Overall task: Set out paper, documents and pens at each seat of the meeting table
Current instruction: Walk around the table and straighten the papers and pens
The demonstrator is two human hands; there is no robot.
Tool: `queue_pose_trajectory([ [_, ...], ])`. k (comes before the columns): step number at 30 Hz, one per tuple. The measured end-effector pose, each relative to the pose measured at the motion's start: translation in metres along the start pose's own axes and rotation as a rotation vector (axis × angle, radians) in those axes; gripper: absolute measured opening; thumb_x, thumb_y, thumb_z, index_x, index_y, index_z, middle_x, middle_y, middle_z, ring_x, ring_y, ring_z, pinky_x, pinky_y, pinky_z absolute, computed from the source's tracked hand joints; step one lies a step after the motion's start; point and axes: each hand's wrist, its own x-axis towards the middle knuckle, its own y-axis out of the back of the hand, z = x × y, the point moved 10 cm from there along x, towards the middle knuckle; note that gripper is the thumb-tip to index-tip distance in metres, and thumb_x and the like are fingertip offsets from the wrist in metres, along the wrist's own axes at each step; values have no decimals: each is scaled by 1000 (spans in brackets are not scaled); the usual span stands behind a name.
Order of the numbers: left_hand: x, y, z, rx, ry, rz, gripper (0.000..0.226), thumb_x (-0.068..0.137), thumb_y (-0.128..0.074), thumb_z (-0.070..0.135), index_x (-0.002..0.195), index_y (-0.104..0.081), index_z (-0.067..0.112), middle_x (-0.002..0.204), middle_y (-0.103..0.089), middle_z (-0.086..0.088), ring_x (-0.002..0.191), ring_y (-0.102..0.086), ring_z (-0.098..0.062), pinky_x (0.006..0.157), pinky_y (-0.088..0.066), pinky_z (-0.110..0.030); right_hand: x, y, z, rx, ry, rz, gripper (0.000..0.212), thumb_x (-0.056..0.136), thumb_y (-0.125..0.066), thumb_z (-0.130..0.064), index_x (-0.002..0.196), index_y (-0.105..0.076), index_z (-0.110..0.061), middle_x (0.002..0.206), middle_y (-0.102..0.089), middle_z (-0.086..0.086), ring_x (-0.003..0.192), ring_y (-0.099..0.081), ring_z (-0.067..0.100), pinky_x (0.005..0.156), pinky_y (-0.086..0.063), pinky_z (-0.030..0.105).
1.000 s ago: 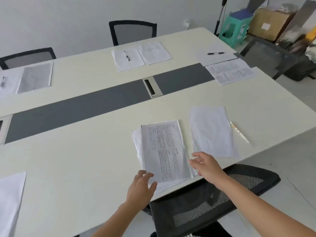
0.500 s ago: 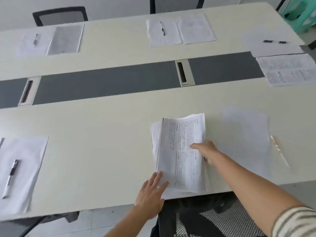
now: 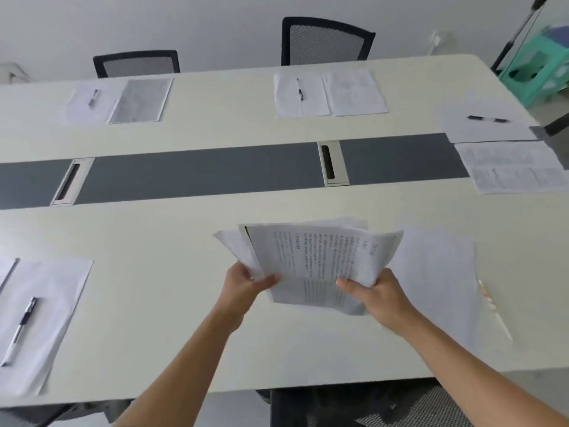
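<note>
The left hand (image 3: 246, 282) and the right hand (image 3: 380, 292) both hold one pile of printed documents (image 3: 317, 260) over the near side of the big pale surface (image 3: 154, 235). The left hand pinches the left edge of the pile, with the thumb on top and the fingers curled under it. The right hand pinches the lower right side the same way, thumb on top. The pages bend and fan out a bit, and I cannot tell if the far edge of the pile touches the surface. Just to the right of the pile lies a blank sheet (image 3: 437, 272), flat on the surface, and a pale pen (image 3: 489, 300) lies beside its right edge. At the near left seat there is a white paper (image 3: 52, 291) with a dark pen (image 3: 21, 328) on it. Across the surface, the far left seat has a paper (image 3: 80, 109), a pen (image 3: 93, 97) on it, and a grey printed page (image 3: 140, 100) beside it. The far middle seat has a paper (image 3: 311, 97) with a pen (image 3: 299, 93) and a printed page (image 3: 354, 92) next to it. At the right end lie a paper (image 3: 483, 131), a black pen (image 3: 488, 119) on it, and a printed page (image 3: 514, 166) nearer to the camera. A dark grey strip (image 3: 200, 171) runs along the middle of the surface. Two black chairs (image 3: 137, 63) stand at the far side.
</note>
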Motion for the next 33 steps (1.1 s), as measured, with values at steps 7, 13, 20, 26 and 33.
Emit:
queue_pose_trajectory([
  [7, -10, -13, 6, 149, -50, -2, 26, 79, -71, -3, 97, -72, 17, 98, -77, 0, 96, -71, -15, 84, -56, -29, -2, 12, 5, 75, 69, -5, 35, 81, -76, -6, 111, -71, -23, 112, -74, -4, 107, -67, 10, 90, -55, 29],
  [13, -12, -27, -5, 286, -55, 34, 22, 87, -66, 8, 82, -68, 30, 88, -71, 2, 82, -64, -14, 76, -50, -28, 4, 16, 51, 4, -83, 38, 27, 81, -77, -17, 103, -69, -31, 108, -72, -9, 105, -64, 6, 82, -51, 18],
  [20, -8, -23, -8, 111, 44, 63, 16, 93, -58, 9, 107, -67, 7, 103, -74, -5, 90, -72, -21, 74, -60, -34, 14, 23, 43, 5, -65, 150, 8, 86, -73, -18, 92, -74, -13, 91, -76, -1, 84, -72, 13, 75, -58, 24],
  [26, -26, 1, -79, 332, 341, 137, 46, 92, -60, 22, 134, -43, 13, 102, -64, -7, 90, -65, -21, 72, -54, -31, 44, 11, 103, -161, -289, 181, 11, 82, -74, -17, 85, -74, -7, 88, -75, 11, 76, -66, 25, 68, -47, 29],
  [33, -53, -6, -121, 917, 265, 29, 50, 92, -57, 29, 138, -41, 21, 137, -45, -2, 123, -49, -20, 98, -46, -33, 55, 15, 136, -464, -362, 152, 30, 79, -73, -39, 72, -58, -13, 67, -55, 1, 64, -53, 22, 59, -37, 28],
])
